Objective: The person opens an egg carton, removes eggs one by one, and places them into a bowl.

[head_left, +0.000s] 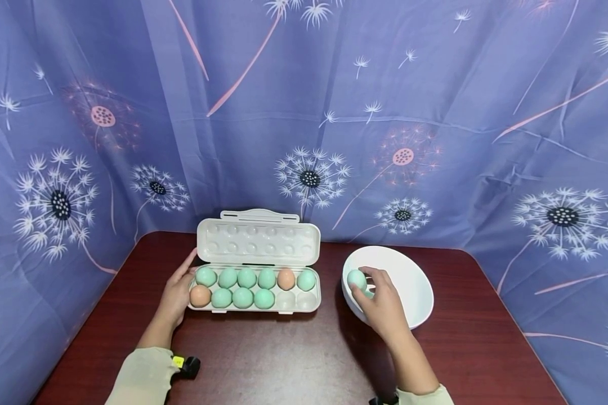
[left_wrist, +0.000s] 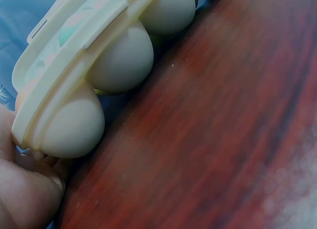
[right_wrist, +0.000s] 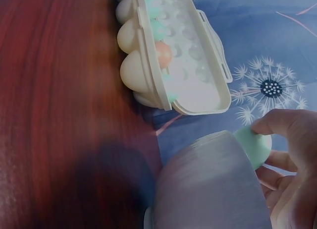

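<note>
On the tabletop (head_left: 263, 360) I see the carton (head_left: 258, 239) left, the bowl (head_left: 410, 281) right. My left grip (head_left: 174, 295) rests, fingers extended, against the carton; my right grip (head_left: 383, 304) pinches 1 green egg (head_left: 356, 278) at the bowl's left rim: likely light, smooth, fragile, best held gently mid-sides.

mint-green eggs (head_left: 242, 298) (2 are orange-brown), cream carton (head_left: 260, 259), white bowl (head_left: 410, 275), red-brown table (head_left: 284, 360), dandelion-printed violet-blue cloth (head_left: 233, 157).

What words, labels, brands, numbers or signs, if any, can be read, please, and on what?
No legible text.
Small yellow label beside the black device at the pale left sleeve: any marking too small to read.
White plastic egg carton, smooth green eggs, orange eggs, round white bowl: no lettering visible.
</note>
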Motion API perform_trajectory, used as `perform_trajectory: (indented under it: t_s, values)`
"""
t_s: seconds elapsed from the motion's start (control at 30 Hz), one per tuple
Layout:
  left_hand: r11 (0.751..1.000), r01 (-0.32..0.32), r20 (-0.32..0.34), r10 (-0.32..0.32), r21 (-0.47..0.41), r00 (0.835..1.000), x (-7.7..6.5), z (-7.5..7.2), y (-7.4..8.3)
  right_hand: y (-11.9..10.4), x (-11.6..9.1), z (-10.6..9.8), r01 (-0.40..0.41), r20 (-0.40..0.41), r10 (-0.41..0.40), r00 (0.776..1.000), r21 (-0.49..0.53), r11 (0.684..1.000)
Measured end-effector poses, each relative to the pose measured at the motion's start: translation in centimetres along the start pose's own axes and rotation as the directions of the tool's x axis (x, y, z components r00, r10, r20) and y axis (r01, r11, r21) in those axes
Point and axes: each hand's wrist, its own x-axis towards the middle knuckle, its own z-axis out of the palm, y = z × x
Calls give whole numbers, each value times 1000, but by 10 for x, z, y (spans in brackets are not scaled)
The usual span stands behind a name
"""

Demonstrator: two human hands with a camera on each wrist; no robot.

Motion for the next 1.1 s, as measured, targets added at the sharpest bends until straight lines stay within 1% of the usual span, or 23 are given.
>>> perform_trajectory:
  t_s: [0.3,0.43,0.53,0.9,1.1]
  values:
    - [1000,-4,5,4,-3,1000,0,0,0,3,-1,-2,-3,39,4,999,-36,999]
    - [1000,-2,2,2,6,1000,0,-1,1,5,-1,-2,17,73,-12,997,-66,998]
    - [1000,-5,0,5,7,1000,0,-1,1,7,0,-2,34,103,-25,994,-88,996]
    - [1000,4,5,-4,10,1000,-1,-1,2,8,3,-4,54,181,-24,983,-162,985]
    - [1000,7,5,-7,-10,1000,-1,0,2,9,4,-5,62,218,-19,976,-191,980]
